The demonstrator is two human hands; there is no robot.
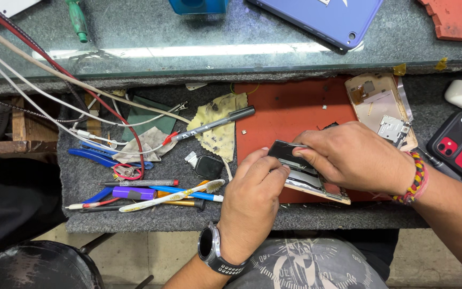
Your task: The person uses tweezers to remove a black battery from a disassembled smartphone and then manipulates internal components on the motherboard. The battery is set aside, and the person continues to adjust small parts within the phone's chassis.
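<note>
Both your hands grip the opened phone over the red rubber mat (290, 109).

Your left hand (252, 200) fingers pinch the near edge of the flat, dark, metal-backed phone body (303, 174); your right hand (354, 155) fingers close on its top, thumb pressing the glossy panel.

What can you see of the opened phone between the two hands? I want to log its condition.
The opened phone lies tilted over the red mat at the bench's front edge. Its back is off: a dark, glossy battery-like slab shows on top, with silvery metal beneath and a pale gold frame along the lower edge. The left hand pinches its near end, and the right hand presses on it from above, hiding its far end.
</note>
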